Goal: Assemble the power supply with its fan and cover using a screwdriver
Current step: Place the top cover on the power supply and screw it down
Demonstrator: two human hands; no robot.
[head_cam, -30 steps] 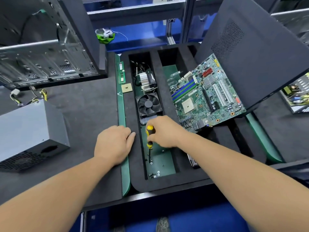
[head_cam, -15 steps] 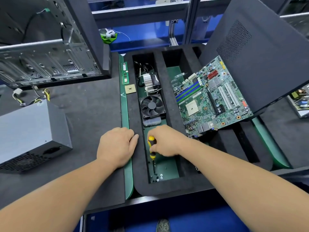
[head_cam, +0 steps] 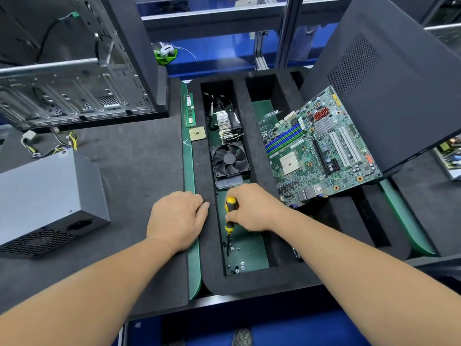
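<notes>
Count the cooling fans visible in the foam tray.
1: the black fan lies in the tray's left slot, between heatsink and right hand. Others may be hidden.

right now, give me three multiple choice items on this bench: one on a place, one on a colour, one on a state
1. Where is the fan?
A. on the power supply
B. in the foam tray, beyond the right hand
C. inside the case

2. What colours is the screwdriver handle?
A. yellow and black
B. red and white
C. all blue

3. What is the left hand doing?
A. holding a screw
B. lifting the motherboard
C. resting flat on the tray edge

Answers:
1 B: the fan lies in the tray slot just past the right hand.
2 A: yellow and black bands show above the grip.
3 C: palm down, nothing held.
</notes>
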